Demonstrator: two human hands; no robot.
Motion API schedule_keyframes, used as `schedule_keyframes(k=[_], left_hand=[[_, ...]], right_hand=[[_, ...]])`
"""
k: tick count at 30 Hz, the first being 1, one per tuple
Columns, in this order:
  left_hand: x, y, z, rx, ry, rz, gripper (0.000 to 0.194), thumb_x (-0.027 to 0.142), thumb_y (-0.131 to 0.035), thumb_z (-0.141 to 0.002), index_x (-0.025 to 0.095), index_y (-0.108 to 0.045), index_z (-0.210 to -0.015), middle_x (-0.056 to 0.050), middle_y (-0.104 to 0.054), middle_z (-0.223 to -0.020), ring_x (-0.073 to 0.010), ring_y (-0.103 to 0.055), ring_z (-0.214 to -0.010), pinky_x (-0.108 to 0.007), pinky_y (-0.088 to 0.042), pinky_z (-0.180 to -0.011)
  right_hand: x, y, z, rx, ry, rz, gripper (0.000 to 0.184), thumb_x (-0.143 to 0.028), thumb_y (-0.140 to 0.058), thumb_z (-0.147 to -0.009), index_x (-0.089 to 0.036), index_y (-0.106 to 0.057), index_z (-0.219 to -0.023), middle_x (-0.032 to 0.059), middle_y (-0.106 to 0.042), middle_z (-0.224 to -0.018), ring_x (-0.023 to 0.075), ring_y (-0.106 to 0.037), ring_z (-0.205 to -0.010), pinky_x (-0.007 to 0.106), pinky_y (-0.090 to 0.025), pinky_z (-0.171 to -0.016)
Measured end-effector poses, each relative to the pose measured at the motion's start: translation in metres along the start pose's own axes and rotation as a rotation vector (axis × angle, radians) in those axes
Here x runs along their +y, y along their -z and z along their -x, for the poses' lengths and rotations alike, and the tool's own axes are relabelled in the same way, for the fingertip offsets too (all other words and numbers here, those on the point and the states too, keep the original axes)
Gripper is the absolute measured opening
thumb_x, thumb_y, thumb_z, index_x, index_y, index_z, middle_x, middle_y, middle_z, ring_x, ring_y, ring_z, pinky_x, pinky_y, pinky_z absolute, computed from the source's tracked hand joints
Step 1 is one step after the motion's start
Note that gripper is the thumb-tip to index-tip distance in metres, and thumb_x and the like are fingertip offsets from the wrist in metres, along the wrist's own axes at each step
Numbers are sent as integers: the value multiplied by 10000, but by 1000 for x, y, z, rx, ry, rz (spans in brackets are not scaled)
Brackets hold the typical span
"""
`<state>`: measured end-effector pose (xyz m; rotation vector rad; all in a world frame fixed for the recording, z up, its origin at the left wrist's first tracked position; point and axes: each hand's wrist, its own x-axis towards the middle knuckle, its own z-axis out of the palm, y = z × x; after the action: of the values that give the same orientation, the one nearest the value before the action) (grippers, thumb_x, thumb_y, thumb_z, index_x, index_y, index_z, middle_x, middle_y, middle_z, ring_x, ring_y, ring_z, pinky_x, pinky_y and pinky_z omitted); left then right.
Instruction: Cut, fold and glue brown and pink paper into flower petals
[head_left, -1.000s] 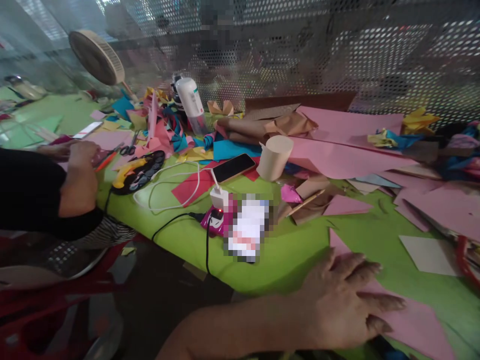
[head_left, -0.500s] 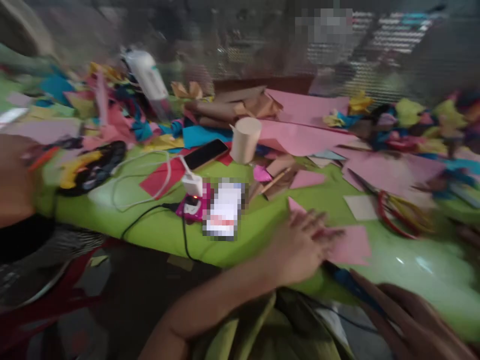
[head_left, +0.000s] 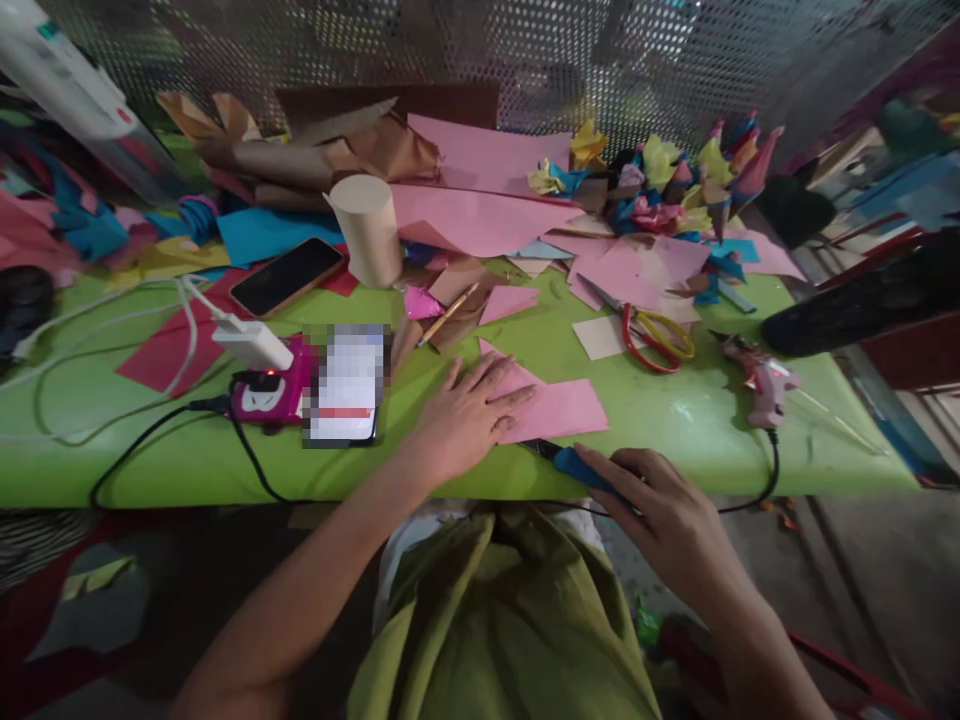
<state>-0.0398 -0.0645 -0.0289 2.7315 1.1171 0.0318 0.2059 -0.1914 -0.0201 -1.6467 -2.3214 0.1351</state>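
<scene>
My left hand point(head_left: 466, 415) lies flat with its fingers spread on a folded piece of pink paper point(head_left: 574, 408), pressing it to the green tabletop. In my right hand point(head_left: 664, 510) is a blue utility knife point(head_left: 581, 465), its dark blade pointing left. The blade tip lies by the paper's near edge, close to my left fingers; whether it is under the paper I cannot tell. Beyond the paper are a pencil point(head_left: 448, 315) on brown scraps and red-and-yellow-handled scissors point(head_left: 651, 340).
A phone point(head_left: 349, 385) and a magenta power adapter point(head_left: 274, 385) with cables lie to the left. Another dark phone point(head_left: 289, 277) and a beige cylinder point(head_left: 367, 235) stand behind. On the right are a glue gun point(head_left: 765, 385), a dark bottle point(head_left: 862, 300) and crumpled paper flowers point(head_left: 664, 170).
The view has swung right and become sharper, bringing the glue gun and dark bottle into sight. My left hand stays on the pink paper, and the knife remains in my right hand.
</scene>
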Motion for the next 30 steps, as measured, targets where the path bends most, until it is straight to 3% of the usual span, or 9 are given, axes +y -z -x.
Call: schedule_keyframes(k=[22,26,30], left_hand=[[0,0,0,-2,2,24,513,353,-401,-1052,392,-344,-1560,-22,-280,-1679,-269,-244,-1547,-561,-206,-1241],[-1,-1,0,58,7,57,498,331,-438,-1039,365,-409,-1536,-36,-353,-1648,-268,-298,-1519,-540,-240,-1222],[-3,1,-6,98,19,89,513,295,-522,-1004,317,-450,-1511,-62,-500,-1546,-268,-418,-1432,-494,-309,-1172]], right_hand=[[-7,-4,-3,-16,93,-82,374,-280,-503,-1024,-264,-628,-1375,82,-658,-976,202,-661,-822,325,-547,-689],[-4,7,-3,-26,124,-168,364,-295,-512,-1022,-293,-636,-1364,75,-673,-993,195,-674,-835,303,-552,-687],[22,24,-23,81,84,-187,385,-306,-528,-1015,-316,-609,-1391,73,-663,-1022,197,-676,-870,299,-552,-727]])
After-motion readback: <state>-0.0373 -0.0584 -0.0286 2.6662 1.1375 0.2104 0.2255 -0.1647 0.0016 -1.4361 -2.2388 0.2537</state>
